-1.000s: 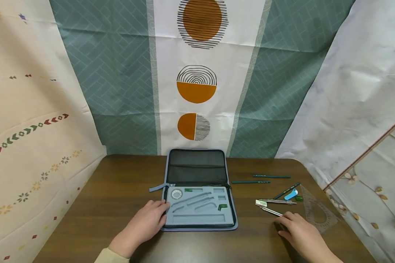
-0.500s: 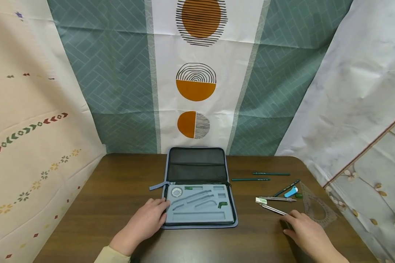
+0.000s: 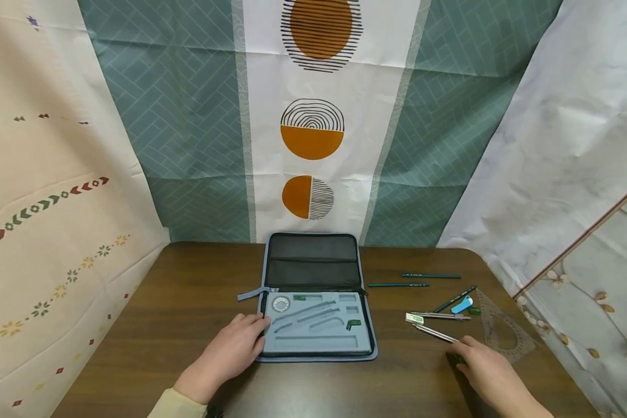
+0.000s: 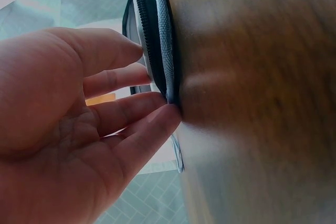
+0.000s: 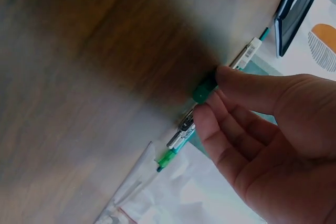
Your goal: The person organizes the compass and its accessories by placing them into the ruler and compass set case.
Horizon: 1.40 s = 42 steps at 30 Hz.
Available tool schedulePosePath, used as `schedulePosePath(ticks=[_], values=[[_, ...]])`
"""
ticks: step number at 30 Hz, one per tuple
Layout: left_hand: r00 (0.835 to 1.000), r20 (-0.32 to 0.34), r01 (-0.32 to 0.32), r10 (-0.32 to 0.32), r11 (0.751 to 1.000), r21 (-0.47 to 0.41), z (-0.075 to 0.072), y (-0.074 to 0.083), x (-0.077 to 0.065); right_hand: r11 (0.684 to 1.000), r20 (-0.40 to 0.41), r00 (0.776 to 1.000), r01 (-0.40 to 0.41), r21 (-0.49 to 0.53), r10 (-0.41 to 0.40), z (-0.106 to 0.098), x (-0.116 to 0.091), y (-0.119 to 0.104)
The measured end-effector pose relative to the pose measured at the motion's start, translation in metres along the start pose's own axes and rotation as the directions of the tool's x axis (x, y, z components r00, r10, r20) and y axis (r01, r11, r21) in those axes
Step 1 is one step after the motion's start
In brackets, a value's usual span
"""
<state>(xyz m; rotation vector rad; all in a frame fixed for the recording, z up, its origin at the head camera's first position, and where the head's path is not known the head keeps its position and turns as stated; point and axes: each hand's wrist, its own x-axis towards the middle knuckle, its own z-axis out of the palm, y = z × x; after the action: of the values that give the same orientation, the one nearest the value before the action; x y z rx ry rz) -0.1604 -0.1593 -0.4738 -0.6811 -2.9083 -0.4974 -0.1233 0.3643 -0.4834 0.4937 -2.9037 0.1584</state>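
Observation:
My right hand (image 3: pixel 483 371) is low over the table at the right, its thumb and fingers pinching a small dark green plastic piece (image 5: pixel 203 91). Its exact kind is hidden by the fingers. A silver drawing compass (image 3: pixel 435 333) lies right by those fingertips; whether they touch it I cannot tell. My left hand (image 3: pixel 232 348) rests against the left edge of an open zip case (image 3: pixel 320 359), fingers fairly straight, as the left wrist view also shows. The case's grey-blue moulded tray (image 3: pixel 292 313) has a white round dial-like disc (image 3: pixel 280 305) and a green piece (image 3: pixel 353 324) in it.
Beyond the right hand lie a white-and-green eraser (image 3: pixel 414 318), a second silver compass (image 3: pixel 441 316), a blue oblong piece (image 3: pixel 462 305), and a clear set square (image 3: pixel 512 352). Dark green pencils (image 3: pixel 399 285) lie farther back. Hanging cloths surround the table.
My right hand has shifted slightly to the right, and a green piece now shows between its thumb and fingers. The left hand stays at the case edge.

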Motion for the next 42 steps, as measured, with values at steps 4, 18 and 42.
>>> schedulePosePath(ticks=[4, 18, 42], values=[[1.000, 0.004, -0.002, 0.002, 1.000, 0.010, 0.001, 0.000, 0.000, 1.000, -0.012, 1.000, -0.014, 0.002, 0.014, 0.000, -0.002, 0.002], [1.000, 0.004, 0.000, 0.000, 1.000, 0.019, -0.001, 0.000, 0.002, 0.998, -0.030, 0.998, -0.054, -0.022, 0.053, -0.005, -0.001, 0.001], [1.000, 0.000, -0.022, 0.022, 0.999, 0.025, -0.001, 0.000, 0.000, 0.999, -0.166, 0.985, 0.034, -0.001, -0.033, -0.008, 0.021, -0.017]])
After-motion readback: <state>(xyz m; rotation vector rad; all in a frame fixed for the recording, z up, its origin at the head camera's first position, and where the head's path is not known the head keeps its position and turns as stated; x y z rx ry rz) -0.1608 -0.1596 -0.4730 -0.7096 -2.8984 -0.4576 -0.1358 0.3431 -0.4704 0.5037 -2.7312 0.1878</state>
